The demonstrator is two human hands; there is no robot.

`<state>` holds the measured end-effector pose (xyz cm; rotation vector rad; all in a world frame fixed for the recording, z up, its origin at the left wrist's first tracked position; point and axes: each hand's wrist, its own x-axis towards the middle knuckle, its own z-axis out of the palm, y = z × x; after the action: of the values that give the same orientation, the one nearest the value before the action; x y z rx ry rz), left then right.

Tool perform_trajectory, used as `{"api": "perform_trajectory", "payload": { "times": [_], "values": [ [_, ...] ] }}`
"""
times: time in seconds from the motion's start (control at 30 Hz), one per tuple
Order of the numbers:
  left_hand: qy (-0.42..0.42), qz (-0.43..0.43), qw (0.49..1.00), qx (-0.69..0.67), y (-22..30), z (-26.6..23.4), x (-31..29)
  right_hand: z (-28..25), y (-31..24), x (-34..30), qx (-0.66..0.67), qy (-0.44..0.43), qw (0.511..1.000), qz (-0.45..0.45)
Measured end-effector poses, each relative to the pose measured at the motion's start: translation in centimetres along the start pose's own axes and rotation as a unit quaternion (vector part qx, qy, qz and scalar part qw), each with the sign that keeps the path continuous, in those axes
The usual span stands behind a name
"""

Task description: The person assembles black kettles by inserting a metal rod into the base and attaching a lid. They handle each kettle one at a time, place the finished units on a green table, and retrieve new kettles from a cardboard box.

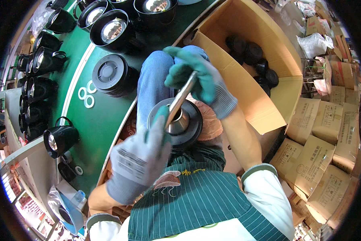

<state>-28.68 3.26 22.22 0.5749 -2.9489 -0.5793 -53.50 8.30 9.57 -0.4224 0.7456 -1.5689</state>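
A black round disc [193,132] with a raised metal collar [179,123] at its middle rests on my lap. My left hand [142,154], in a grey glove with green fingers, holds a slim metal rod [182,97] near its lower end, beside the collar. The rod slants up and to the right. At its upper end is my right hand [200,78], in a matching glove, with its fingers partly bent and apart. That hand lies behind the rod's tip; whether the two touch I cannot tell.
Left of my knees, a green table [94,126] carries a stack of black discs [112,74], white rings [89,101] and several black pots [109,32] with shiny insides. To the right stands an open cardboard box [244,86] with black round parts [253,53]. Closed cartons [315,156] are piled beyond.
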Motion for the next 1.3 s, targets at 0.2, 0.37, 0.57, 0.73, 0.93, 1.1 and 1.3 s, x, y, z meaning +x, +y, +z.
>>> {"api": "perform_trajectory", "payload": {
  "times": [0.2, 0.37, 0.57, 0.73, 0.93, 1.1, 1.3],
  "values": [
    [-0.007, -0.098, 0.989, 0.108, 5.5, 2.3, 0.5, -2.5, 3.0, 2.9, 0.187, -0.174, 0.964, 0.074],
    [0.089, -0.089, 0.954, -0.272, -3.0, 4.4, -0.6, -0.9, 2.1, -3.1, 0.047, -0.06, 0.997, -0.031],
    [-0.128, -0.215, 0.844, -0.475, -10.0, 5.5, 3.6, 2.2, 0.8, -8.6, -0.12, -0.167, 0.964, -0.169],
    [-0.247, -0.213, 0.888, -0.325, -10.2, 6.1, 10.5, 5.4, -1.3, -8.7, -0.484, -0.302, 0.786, -0.238],
    [-0.32, -0.017, 0.931, -0.174, -8.3, 9.3, 16.2, 9.7, -0.5, -8.1, -0.634, -0.436, 0.622, -0.145],
    [-0.339, 0.056, 0.909, -0.234, -3.8, 10.1, 18.9, 13.8, 3.7, -4.3, -0.649, -0.334, 0.623, -0.28],
    [-0.133, 0.188, 0.926, -0.299, -6.4, 12.9, 18.0, 14.6, 1.2, -4.2, -0.706, -0.413, 0.575, 0.004]
  ]
}}
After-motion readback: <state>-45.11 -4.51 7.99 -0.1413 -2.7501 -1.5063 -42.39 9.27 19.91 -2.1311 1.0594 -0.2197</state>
